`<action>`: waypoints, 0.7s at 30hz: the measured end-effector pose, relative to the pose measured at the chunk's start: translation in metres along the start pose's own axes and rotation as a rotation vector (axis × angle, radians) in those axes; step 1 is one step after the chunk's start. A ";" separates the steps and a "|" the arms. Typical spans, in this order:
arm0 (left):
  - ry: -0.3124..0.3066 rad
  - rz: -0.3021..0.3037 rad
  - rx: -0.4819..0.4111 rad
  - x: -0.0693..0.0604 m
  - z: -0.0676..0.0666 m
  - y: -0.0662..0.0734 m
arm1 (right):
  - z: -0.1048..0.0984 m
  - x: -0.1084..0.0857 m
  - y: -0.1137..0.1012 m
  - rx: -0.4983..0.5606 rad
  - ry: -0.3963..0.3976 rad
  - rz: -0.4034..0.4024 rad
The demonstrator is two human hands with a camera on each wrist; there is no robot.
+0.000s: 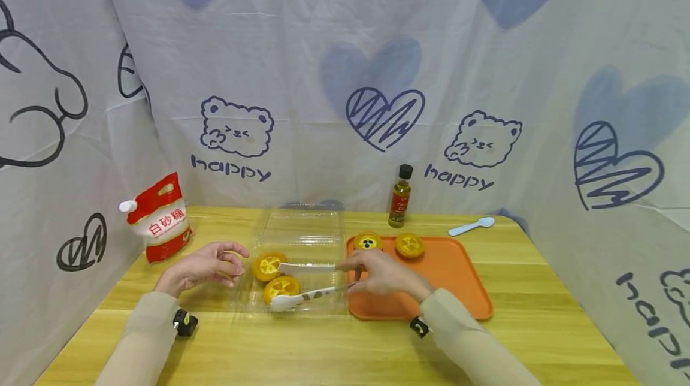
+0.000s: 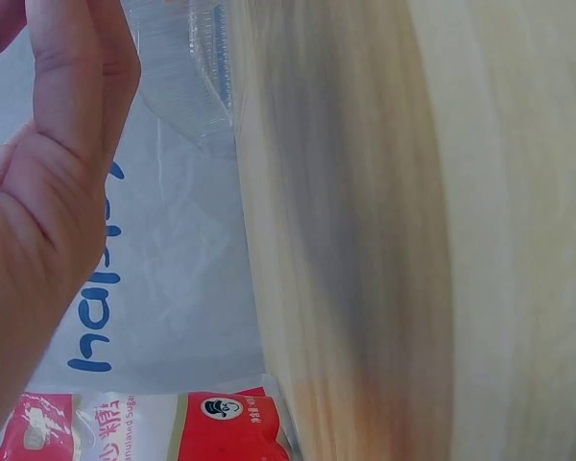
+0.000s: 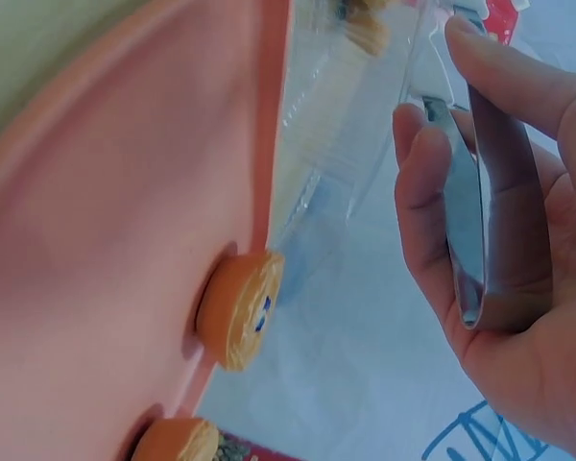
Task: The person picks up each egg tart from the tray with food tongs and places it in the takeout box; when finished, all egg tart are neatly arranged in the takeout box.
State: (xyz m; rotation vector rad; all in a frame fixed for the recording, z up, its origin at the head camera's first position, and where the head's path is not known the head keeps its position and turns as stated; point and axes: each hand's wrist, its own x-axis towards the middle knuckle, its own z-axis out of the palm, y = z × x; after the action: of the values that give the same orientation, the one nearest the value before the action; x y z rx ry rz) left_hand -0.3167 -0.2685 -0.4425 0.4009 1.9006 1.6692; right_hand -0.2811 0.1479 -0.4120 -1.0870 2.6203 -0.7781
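My right hand (image 1: 380,273) grips a pair of tongs (image 3: 518,230), thumb on one arm and fingers round the other. The white tong tips (image 1: 288,302) stand apart over two egg tarts in a clear plastic clamshell box (image 1: 318,293), whose lid is up. One tart (image 1: 269,265) lies farther back, the other tart (image 1: 281,288) nearer; whether the tips touch them I cannot tell. My left hand (image 1: 212,265) hovers at the box's left side, fingers loosely bent, holding nothing. On the orange tray (image 1: 447,284) sit a tart with blue dots (image 1: 368,241) and a plainer tart (image 1: 409,246).
A red and white sugar bag (image 1: 164,218) with a white spout stands at the back left. Behind the tray is a small oil bottle (image 1: 400,197) with a black cap. A pale blue spoon (image 1: 471,227) lies at the back right. Printed cloth walls border the wooden table (image 1: 302,350).
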 end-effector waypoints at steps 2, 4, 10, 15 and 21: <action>-0.006 0.008 0.000 0.000 0.000 0.000 | -0.002 -0.001 0.003 0.004 -0.012 -0.004; -0.007 0.010 -0.004 0.000 0.001 0.000 | -0.005 -0.002 0.005 0.020 -0.027 0.002; -0.009 0.013 -0.007 -0.001 0.002 0.002 | -0.008 -0.003 0.008 0.029 -0.035 -0.013; -0.005 0.008 -0.005 -0.001 0.002 0.002 | -0.005 -0.002 0.010 0.017 -0.008 -0.023; -0.004 0.009 -0.002 -0.001 0.002 0.002 | -0.003 -0.001 0.013 -0.009 0.005 -0.025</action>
State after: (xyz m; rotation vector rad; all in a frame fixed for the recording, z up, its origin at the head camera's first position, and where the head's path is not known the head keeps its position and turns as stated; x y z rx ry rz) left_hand -0.3150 -0.2667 -0.4402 0.4126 1.8964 1.6746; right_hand -0.2893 0.1577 -0.4167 -1.1236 2.6217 -0.7760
